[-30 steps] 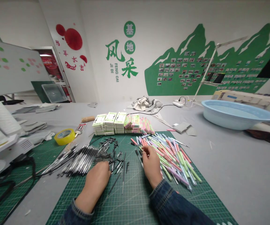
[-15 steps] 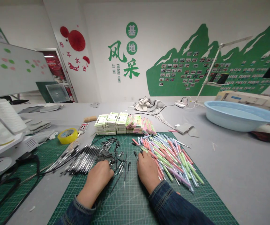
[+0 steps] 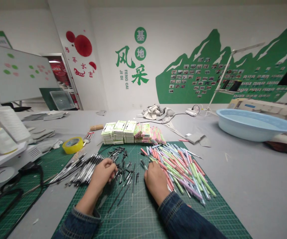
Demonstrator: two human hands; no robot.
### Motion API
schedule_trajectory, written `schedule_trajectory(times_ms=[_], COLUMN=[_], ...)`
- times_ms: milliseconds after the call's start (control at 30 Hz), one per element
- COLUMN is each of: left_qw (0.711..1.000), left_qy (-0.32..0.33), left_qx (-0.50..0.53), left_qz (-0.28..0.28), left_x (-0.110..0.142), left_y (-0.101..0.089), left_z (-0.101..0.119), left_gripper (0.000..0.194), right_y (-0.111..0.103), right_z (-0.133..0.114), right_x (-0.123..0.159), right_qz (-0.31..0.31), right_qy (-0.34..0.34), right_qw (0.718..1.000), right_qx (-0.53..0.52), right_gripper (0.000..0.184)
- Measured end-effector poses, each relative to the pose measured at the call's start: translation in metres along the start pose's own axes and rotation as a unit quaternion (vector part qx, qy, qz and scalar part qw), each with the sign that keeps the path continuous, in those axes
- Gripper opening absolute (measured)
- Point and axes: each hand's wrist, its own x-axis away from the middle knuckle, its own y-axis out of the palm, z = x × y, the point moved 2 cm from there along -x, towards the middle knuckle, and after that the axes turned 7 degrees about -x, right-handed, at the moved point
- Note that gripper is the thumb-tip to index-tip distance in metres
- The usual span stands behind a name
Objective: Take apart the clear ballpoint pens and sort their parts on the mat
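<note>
My left hand [image 3: 103, 175] rests at the right end of a heap of thin black and clear pen refills [image 3: 81, 167], its fingers curled together among small black pen parts [image 3: 124, 160]. What those fingers pinch is too small to name. My right hand [image 3: 155, 180] lies knuckles up at the left edge of a pile of pastel pen barrels [image 3: 183, 166], fingers bent down onto them, so anything under them is hidden. Both hands are on a green cutting mat [image 3: 141, 212].
Stacked small pen boxes [image 3: 123, 131] line the mat's far edge. A yellow tape roll [image 3: 71, 145] lies to the left, beside a white machine [image 3: 6, 149] with black cables. A pale blue basin [image 3: 255, 124] stands at the right, and crumpled cloth [image 3: 155, 111] lies further back.
My left hand slid forward and left into the refill heap and its fingers curled in. My right hand drew back slightly to the pile's near left edge.
</note>
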Motion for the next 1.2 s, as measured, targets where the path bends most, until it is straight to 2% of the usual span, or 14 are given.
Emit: schedule_trajectory(times_ms=[33, 100, 167, 267, 333, 433, 733, 1200], left_qw=[0.996, 0.97, 0.937, 0.898, 0.882, 0.875, 0.881, 0.919], left_qy=[-0.007, -0.018, -0.028, -0.03, -0.017, 0.002, 0.006, 0.05], left_qx=[0.088, 0.242, 0.348, 0.436, 0.466, 0.478, 0.466, 0.382], left_qz=[-0.012, -0.022, 0.002, 0.049, 0.072, 0.08, 0.075, 0.08], left_x=[0.0, -0.001, -0.004, -0.009, -0.011, -0.011, -0.005, 0.0], left_y=[0.001, 0.002, 0.001, -0.005, -0.008, -0.01, -0.006, -0.012], left_z=[0.0, -0.001, -0.002, -0.007, -0.009, -0.008, 0.001, 0.008], left_gripper=[0.014, 0.016, 0.02, 0.021, 0.018, 0.016, 0.021, 0.031], right_y=[-0.002, -0.007, -0.01, -0.013, -0.014, -0.016, -0.019, -0.021], right_z=[-0.001, -0.002, -0.004, -0.008, -0.012, -0.017, -0.022, -0.024], right_x=[0.0, 0.0, 0.001, 0.001, 0.002, 0.002, 0.006, 0.007], right_qz=[0.004, 0.01, 0.006, -0.012, -0.021, -0.03, -0.045, -0.06], right_qy=[0.008, 0.017, 0.016, 0.008, -0.003, -0.021, -0.051, -0.077], right_qw=[1.0, 0.996, 0.988, 0.971, 0.962, 0.953, 0.949, 0.949], right_qx=[-0.023, -0.082, -0.151, -0.239, -0.273, -0.3, -0.308, -0.3], right_gripper=[0.009, 0.007, 0.007, 0.006, 0.006, 0.007, 0.008, 0.01])
